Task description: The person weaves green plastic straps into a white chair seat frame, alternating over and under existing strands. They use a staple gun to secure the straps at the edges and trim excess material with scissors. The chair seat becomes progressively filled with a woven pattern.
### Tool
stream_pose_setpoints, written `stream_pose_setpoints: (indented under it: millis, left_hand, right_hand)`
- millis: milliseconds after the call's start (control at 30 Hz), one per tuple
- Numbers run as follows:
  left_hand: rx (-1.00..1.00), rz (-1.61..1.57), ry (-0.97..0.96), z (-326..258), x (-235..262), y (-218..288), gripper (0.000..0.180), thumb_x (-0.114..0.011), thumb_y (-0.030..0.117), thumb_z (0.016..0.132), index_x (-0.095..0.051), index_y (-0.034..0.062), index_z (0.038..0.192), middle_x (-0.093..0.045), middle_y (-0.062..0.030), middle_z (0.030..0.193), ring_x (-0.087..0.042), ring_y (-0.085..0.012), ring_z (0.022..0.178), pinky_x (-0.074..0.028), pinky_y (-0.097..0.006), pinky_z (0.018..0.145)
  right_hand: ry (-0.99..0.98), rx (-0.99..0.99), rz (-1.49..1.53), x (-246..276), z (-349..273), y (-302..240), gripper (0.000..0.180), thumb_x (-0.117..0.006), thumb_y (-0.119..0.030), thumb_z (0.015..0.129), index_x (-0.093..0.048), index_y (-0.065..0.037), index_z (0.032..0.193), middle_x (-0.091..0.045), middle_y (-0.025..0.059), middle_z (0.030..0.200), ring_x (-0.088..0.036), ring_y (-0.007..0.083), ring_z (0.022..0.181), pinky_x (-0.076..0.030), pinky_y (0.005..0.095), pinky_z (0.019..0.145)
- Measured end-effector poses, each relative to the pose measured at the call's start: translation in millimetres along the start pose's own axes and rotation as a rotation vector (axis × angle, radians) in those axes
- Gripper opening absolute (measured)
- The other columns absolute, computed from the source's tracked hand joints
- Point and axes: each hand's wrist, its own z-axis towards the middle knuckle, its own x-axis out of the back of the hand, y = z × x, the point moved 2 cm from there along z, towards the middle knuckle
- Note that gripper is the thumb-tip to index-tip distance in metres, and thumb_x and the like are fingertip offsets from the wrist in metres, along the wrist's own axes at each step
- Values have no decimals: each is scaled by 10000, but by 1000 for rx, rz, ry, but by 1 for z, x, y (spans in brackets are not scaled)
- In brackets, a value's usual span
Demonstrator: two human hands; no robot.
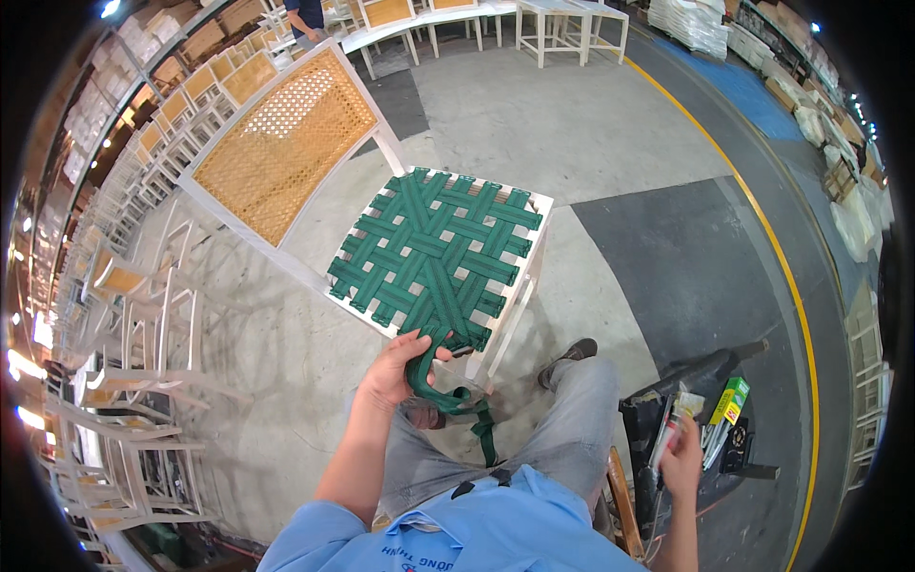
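Observation:
In front of me stands a white chair with a cane back [286, 143] and a seat of woven green webbing [429, 243]. At the seat's front edge my left hand [393, 367] is closed on a loose green webbing strap [419, 377], whose tail hangs down between my knees. The strap runs up to the seat frame. Off to the right, my right hand [681, 467] is closed over a dark tool stand, around a slim red and pale object [675, 419]. It is blurred, so I cannot tell its kind.
The dark stand [705, 377] at my right carries a green and yellow box [729, 400] and several metal tools. Unfinished white chairs [143, 381] crowd the left side. White tables or stools [553, 19] and a person [307, 17] are at the back. A yellow line [762, 219] crosses the floor.

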Motion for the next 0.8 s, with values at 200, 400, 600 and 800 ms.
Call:
stream_pose_setpoints:
  millis: [200,400,600,800]
  left_hand:
    - [5,-2,34,-3,-11,12,335,-589,173,1045,-634,-67,1274,-775,-140,942,-691,-176,583,-598,-260,551]
    - [0,50,91,-11,-14,9,321,-600,168,1036,-648,-58,1258,-775,-139,941,-692,-184,573,-585,-266,539]
    - [16,54,96,-15,-19,8,222,-614,136,1029,-653,-37,1162,-763,-155,903,-691,-197,598,-581,-303,522]
    - [-25,68,121,-30,-8,14,206,-621,119,1019,-656,-23,1165,-754,-150,859,-690,-210,595,-570,-318,521]
  right_hand:
    - [-567,741,-658,-179,83,-160,529,-853,-409,791,-652,-163,1215,-682,123,1049,-687,361,962,-497,469,838]
    - [-833,1071,-896,-261,125,-195,552,-817,-478,815,-627,-215,1262,-658,92,1041,-685,306,1008,-432,457,894]
    - [-956,1172,-1015,-301,138,-201,509,-827,-422,812,-624,-196,1221,-646,90,1039,-694,309,1005,-458,466,902]
    - [-1035,1269,-904,-310,135,-209,373,-791,-323,850,-625,-177,1151,-672,98,1013,-701,337,1000,-516,479,854]
